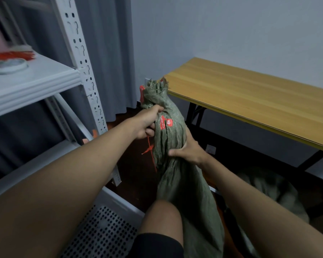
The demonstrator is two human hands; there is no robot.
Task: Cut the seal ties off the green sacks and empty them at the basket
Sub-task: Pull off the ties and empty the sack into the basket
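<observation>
Left hand (146,123) fingers clenched round the gathered neck of the green sack (175,164), just under the frayed top. Right hand (188,151) fingers wrapped lower on the neck, likely steadying it upright. Red tie (150,149) dangles beside the left hand. Sack rests against the knee (161,215), near the perforated basket (103,233). Worktop (250,101) behind.

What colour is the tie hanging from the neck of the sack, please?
Red; the seal tie dangles beside the green sack, clearest in the head view.
</observation>
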